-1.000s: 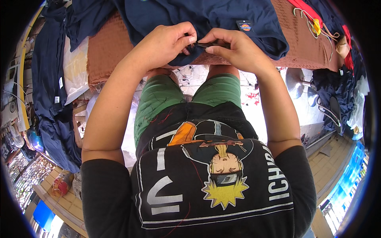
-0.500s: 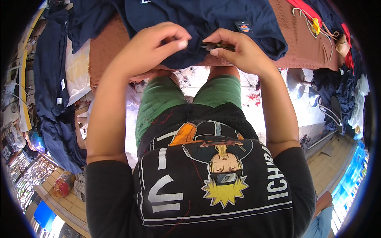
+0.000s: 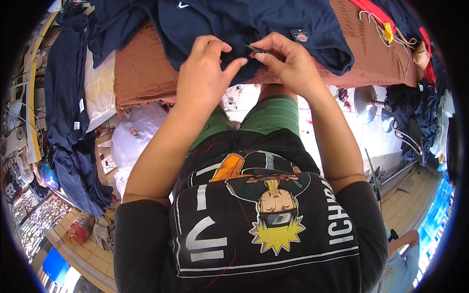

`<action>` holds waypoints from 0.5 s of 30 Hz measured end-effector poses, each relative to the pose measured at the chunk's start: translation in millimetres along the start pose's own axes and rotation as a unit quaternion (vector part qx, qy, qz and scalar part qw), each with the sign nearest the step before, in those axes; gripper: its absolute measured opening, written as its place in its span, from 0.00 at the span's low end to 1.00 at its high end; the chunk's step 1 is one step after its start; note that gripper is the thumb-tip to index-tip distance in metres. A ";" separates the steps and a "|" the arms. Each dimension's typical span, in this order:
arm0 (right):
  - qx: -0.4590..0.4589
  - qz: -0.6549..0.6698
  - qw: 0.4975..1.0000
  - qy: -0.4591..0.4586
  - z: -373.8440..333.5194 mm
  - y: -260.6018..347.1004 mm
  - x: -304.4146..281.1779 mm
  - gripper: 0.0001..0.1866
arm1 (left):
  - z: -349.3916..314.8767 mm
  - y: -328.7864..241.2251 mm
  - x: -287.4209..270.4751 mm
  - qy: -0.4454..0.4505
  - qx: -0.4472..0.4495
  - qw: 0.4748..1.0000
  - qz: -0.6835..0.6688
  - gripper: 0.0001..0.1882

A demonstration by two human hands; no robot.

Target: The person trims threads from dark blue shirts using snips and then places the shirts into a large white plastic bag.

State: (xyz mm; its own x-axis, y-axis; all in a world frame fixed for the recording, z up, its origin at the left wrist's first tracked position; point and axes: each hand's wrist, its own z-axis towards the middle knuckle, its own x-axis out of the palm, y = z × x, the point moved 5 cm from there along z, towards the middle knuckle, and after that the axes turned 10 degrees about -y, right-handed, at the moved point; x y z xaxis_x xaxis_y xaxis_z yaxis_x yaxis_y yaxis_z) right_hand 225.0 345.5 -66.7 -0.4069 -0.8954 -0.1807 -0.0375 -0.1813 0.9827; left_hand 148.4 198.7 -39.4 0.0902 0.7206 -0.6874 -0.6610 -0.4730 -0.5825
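A navy blue garment (image 3: 205, 24) is spread on a brown cloth, with a small printed label (image 3: 300, 35) near its right side. In my right hand (image 3: 286, 56) is a small dark pair of thread snips (image 3: 257, 49), pinched between thumb and fingers. The blades point left, over the garment's near edge; my palm hides the rest of the tool. Left of the snips, my left hand (image 3: 207, 68) hovers over the same edge. Its thumb stands apart from the curled fingers, and I see nothing between them.
The brown cloth (image 3: 146, 63) covers the work surface. More navy garments (image 3: 63, 112) hang at the left beside a white plastic bag (image 3: 137, 136). Cords (image 3: 386, 31) and red fabric lie at the far right, and a fan (image 3: 366, 100) stands below. Another person's arm (image 3: 406, 240) shows at lower right.
My left hand has moved right and turned, its thumb now farther from the fingers. My right hand still holds the snips, now tilted with the blades pointing up and left.
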 end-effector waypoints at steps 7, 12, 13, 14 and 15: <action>0.064 -0.047 0.997 -0.011 -4.7 -7.4 -6.0 0.08 | -8.2 19.3 14.7 -0.008 -0.031 0.996 -0.082 0.10; 0.049 -0.005 0.999 -0.004 -6.1 -8.4 -3.9 0.09 | 11.5 34.7 -2.3 0.057 -0.201 0.919 -0.333 0.10; 0.038 0.013 0.999 -0.001 -5.8 -8.9 -3.4 0.09 | 13.1 34.1 -4.1 0.060 -0.204 0.922 -0.324 0.10; 0.043 0.006 0.999 0.002 -5.4 -7.7 -2.9 0.10 | 13.9 33.9 -5.4 0.063 -0.208 0.924 -0.314 0.10; 0.049 -0.001 0.999 0.005 -5.9 -5.2 -2.3 0.10 | 15.0 33.9 -6.6 0.066 -0.212 0.926 -0.304 0.10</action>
State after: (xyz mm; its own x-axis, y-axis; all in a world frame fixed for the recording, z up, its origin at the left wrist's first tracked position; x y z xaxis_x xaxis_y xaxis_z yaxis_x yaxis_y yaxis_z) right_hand 231.5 346.2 -71.6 -0.3972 -0.8993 -0.1830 -0.1273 -0.1434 0.9814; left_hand 114.2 185.5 -48.1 0.4579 0.8645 -0.2072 -0.1088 -0.1768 -0.9782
